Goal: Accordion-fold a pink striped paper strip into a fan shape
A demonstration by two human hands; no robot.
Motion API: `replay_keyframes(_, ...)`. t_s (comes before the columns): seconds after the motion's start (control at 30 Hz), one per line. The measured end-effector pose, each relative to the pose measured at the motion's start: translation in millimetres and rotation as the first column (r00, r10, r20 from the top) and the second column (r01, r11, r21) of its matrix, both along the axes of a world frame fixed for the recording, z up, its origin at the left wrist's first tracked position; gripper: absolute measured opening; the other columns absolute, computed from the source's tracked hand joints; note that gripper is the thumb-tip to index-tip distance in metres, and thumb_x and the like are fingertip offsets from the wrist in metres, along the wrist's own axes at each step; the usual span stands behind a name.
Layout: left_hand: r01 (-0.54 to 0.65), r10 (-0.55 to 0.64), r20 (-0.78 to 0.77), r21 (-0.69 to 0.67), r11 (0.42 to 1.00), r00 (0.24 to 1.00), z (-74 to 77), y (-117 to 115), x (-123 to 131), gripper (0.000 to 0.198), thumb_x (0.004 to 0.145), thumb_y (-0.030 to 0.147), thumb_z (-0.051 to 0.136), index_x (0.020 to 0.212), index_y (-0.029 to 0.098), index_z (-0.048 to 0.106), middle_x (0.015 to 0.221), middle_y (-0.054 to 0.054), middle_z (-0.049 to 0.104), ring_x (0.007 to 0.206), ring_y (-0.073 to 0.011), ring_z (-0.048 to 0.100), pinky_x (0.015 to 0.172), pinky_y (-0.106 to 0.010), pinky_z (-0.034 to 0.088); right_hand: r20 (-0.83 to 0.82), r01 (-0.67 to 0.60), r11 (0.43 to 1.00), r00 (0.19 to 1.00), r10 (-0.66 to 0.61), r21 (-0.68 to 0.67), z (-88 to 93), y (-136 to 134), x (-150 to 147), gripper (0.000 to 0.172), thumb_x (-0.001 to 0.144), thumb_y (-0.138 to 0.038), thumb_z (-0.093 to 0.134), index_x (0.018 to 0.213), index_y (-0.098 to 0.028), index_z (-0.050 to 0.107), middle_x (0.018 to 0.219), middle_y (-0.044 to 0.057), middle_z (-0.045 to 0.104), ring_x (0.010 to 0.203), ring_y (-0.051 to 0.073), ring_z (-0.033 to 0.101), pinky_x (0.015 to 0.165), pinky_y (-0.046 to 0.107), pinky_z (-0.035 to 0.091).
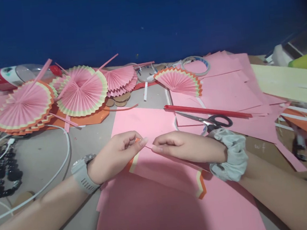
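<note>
A pink sheet of paper (167, 173) with yellow and orange bands along its side edges hangs between my hands, partly folded near its top. My left hand (123, 152) is closed, pinching the folded top edge between thumb and fingers. Close beside it, my right hand (183, 146) pinches the same edge, its fingers curled. Below lies a stack of pink paper sheets (141, 210). Just beyond my right hand are black-handled scissors (211, 120) and a red stick-like strip (207, 111).
Pleated paper fans (82, 91) and a half fan (178, 80) lie at the back. A plastic bottle (3, 78) lies back left, near a white cable (68, 145) and black beads (6, 176). Tape rolls (205, 66), pink sheets (226, 86) and pale green paper (288, 82) cover the right.
</note>
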State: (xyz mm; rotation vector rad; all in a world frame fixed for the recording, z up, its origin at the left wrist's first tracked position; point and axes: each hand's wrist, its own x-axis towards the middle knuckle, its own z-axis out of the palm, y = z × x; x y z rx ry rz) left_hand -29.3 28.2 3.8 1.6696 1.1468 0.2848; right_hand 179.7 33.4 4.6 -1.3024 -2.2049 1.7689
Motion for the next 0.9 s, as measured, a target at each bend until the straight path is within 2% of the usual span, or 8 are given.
replay_keyframes(0.13, -0.015, 0.015, -0.033, 0.014, 1.000, 0.999, -0.8, 0, 0, 0.027, 0.088, 0.038, 0.043, 0.073, 0.017, 0.050, 0.062, 0.006, 0.033, 0.057, -0.0090, 0.031, 0.053, -0.020, 0.027, -0.015, 0.000, 1.000, 1.000, 0.000, -0.018, 1.6, 2, 2, 0.034, 0.085, -0.049, 0.040, 0.074, -0.019, 0.051, 0.067, -0.004, 0.043, 0.063, 0.011, 0.041, 0.062, 0.025, 0.035)
replay_keyframes(0.27, -0.030, 0.030, -0.035, 0.005, 1.000, 0.999, -2.4, 0, -1, 0.030, 0.088, 0.043, 0.041, 0.075, 0.017, 0.050, 0.063, 0.005, 0.036, 0.060, -0.0094, 0.034, 0.056, -0.020, 0.029, -0.053, -0.009, 0.999, 0.999, 0.006, -0.052, 3.0, 4, 4, 0.034, 0.086, -0.048, 0.036, 0.080, -0.020, 0.054, 0.072, -0.002, 0.049, 0.067, 0.012, 0.044, 0.066, 0.026, 0.037)
replay_keyframes(0.43, -0.104, 0.104, -0.022, 0.039, 0.994, 0.994, -1.4, 2, -1, 0.029, 0.088, 0.044, 0.043, 0.077, 0.018, 0.051, 0.067, 0.005, 0.041, 0.065, -0.0099, 0.039, 0.061, -0.019, 0.032, -0.079, -0.013, 0.999, 0.997, 0.010, -0.046, 3.4, 8, 7, 0.034, 0.087, -0.048, 0.035, 0.069, -0.021, 0.043, 0.068, -0.002, 0.040, 0.066, 0.013, 0.040, 0.067, 0.026, 0.036)
replay_keyframes(0.57, -0.113, 0.114, -0.036, 0.034, 0.993, 0.993, 0.8, 5, -5, 0.028, 0.087, 0.044, 0.045, 0.079, 0.018, 0.053, 0.071, 0.005, 0.047, 0.068, -0.0098, 0.043, 0.065, -0.019, 0.034, -0.034, 0.012, 0.998, 0.999, -0.013, -0.054, 2.0, 9, 7, 0.036, 0.087, -0.051, 0.033, 0.069, -0.021, 0.042, 0.070, -0.001, 0.041, 0.067, 0.014, 0.040, 0.069, 0.027, 0.036)
replay_keyframes(0.7, -0.047, 0.046, -0.062, -0.023, 0.999, 0.997, 3.3, 11, -11, 0.028, 0.087, 0.045, 0.044, 0.085, 0.020, 0.056, 0.080, 0.004, 0.055, 0.075, -0.0111, 0.048, 0.070, -0.020, 0.036, 0.051, 0.000, 0.998, 0.999, 0.004, -0.068, 0.3, 9, 8, 0.039, 0.086, -0.054, 0.033, 0.066, -0.020, 0.039, 0.065, -0.003, 0.037, 0.061, 0.012, 0.037, 0.064, 0.027, 0.036)
replay_keyframes(0.8, 0.059, -0.071, -0.097, -0.124, 0.991, 0.993, 5.9, 14, -13, 0.030, 0.085, 0.047, 0.045, 0.086, 0.020, 0.058, 0.073, 0.003, 0.053, 0.065, -0.0106, 0.045, 0.062, -0.021, 0.035, 0.081, -0.058, 0.997, 0.995, 0.062, -0.046, -0.6, 8, 8, 0.039, 0.086, -0.052, 0.032, 0.065, -0.020, 0.037, 0.062, -0.004, 0.033, 0.057, 0.011, 0.034, 0.059, 0.026, 0.034)
replay_keyframes(0.9, 0.203, -0.217, -0.048, -0.203, 0.958, 0.975, 7.8, 17, -11, 0.029, 0.086, 0.045, 0.045, 0.088, 0.020, 0.060, 0.073, 0.002, 0.054, 0.066, -0.0112, 0.045, 0.061, -0.021, 0.035, 0.074, -0.141, 0.989, 0.987, 0.144, -0.043, -0.4, 8, 5, 0.038, 0.088, -0.048, 0.030, 0.063, -0.020, 0.033, 0.060, -0.005, 0.032, 0.055, 0.010, 0.033, 0.055, 0.025, 0.031)
